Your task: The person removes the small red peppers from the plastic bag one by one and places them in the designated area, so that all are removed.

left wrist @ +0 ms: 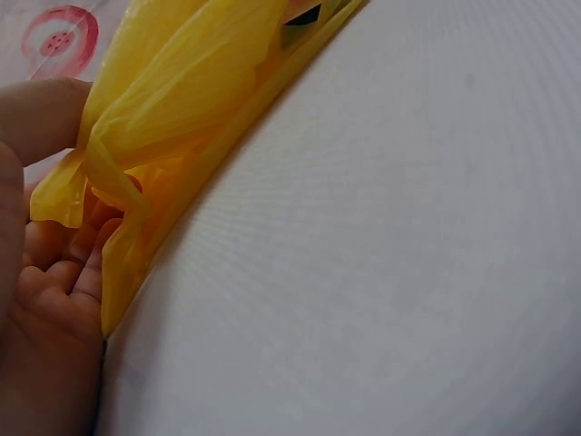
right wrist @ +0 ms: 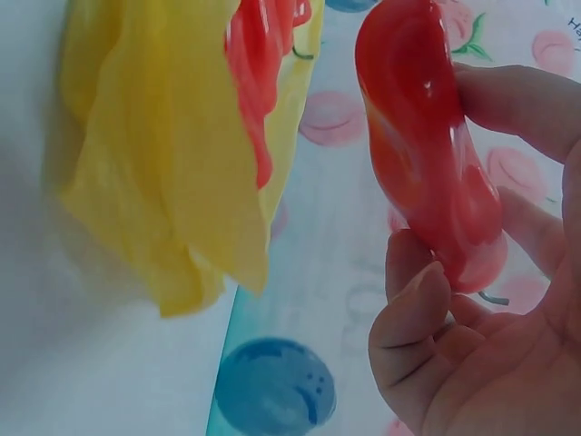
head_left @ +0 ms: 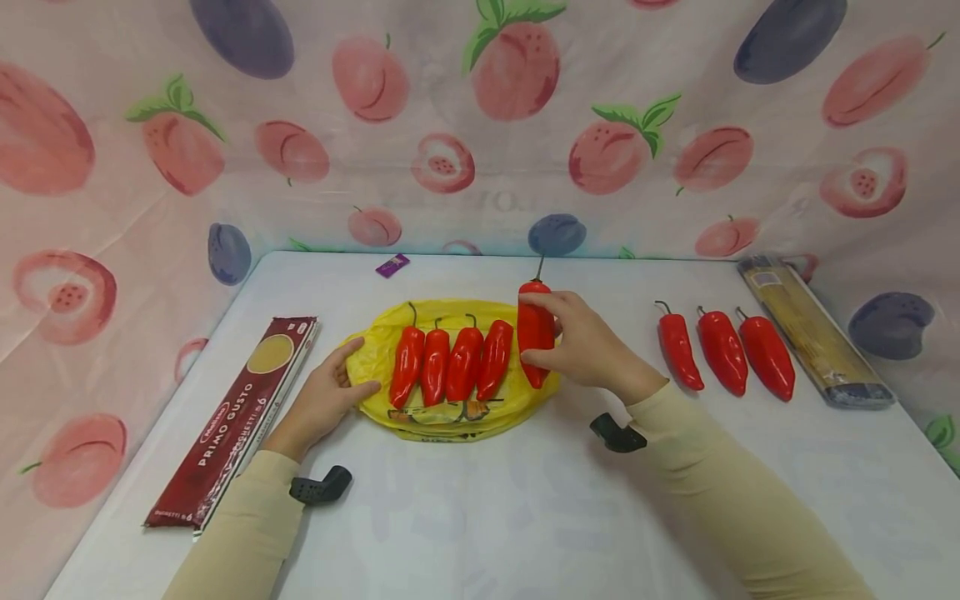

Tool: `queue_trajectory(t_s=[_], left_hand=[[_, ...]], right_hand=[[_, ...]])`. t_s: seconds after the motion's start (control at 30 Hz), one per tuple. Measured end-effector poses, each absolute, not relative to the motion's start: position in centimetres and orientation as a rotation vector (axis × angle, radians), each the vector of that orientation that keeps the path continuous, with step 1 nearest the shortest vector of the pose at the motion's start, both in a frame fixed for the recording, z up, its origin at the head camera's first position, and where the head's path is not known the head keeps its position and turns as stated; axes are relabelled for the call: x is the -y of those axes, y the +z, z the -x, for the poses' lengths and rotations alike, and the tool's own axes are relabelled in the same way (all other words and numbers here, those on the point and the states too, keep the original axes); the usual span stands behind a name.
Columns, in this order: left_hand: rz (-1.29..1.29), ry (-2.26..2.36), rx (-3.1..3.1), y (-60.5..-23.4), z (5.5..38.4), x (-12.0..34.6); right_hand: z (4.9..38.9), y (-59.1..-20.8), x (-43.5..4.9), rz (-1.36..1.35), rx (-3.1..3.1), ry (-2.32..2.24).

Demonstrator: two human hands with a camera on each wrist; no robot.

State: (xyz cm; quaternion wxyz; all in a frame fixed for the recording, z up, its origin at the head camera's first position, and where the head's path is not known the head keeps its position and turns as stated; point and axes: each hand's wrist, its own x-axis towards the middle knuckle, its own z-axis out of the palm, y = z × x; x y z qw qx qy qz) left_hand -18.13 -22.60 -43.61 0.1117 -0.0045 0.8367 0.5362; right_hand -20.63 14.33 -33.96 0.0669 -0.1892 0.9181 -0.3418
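A red pepper (head_left: 535, 329) stands stem-up in my right hand (head_left: 581, 342), gripped between thumb and fingers over the right end of a yellow plastic bag (head_left: 420, 421). In the right wrist view the held pepper (right wrist: 418, 136) is glossy, and the fingertips press its sides. Several more red peppers (head_left: 465, 362) lie side by side on top of the bag, stems pointing away. My left hand (head_left: 322, 404) holds the bag's left edge; in the left wrist view thumb and fingers lie on either side of the crumpled yellow plastic (left wrist: 172, 100).
Three red peppers (head_left: 723, 352) lie in a row to the right, beside a clear pack of spaghetti (head_left: 813, 329). A dark red spaghetti pack (head_left: 236, 417) lies at the left. Near the back edge is a small purple packet (head_left: 393, 265). Fruit-patterned cloth (head_left: 300, 217) hangs behind the white table.
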Motion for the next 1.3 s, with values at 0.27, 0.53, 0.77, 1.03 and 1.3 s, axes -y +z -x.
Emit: queue_trajectory(t_s=[0.27,0.53,0.77,1.03,1.3], left_hand=[[0.015,1.596,-2.442,-43.3,18.0,22.5],[-0.002,1.642,-2.431,-43.4,17.9,22.5],[-0.018,1.653,-2.439,-43.7,18.0,22.5],[-0.008,1.632,-2.450,-43.6,18.0,22.6],[-0.007,1.640,-2.445,-43.6,18.0,22.5]], right_hand=[[20.6,-34.2,-16.5,0.491,-2.790,-0.965],[20.5,-34.8,-18.5,0.378,-2.798,-0.936],[20.7,-35.4,-20.1,0.306,-2.793,-0.910],[20.8,-36.3,-21.7,0.265,-2.798,-0.845],[21.0,-37.0,-23.1,0.204,-2.782,-0.794]])
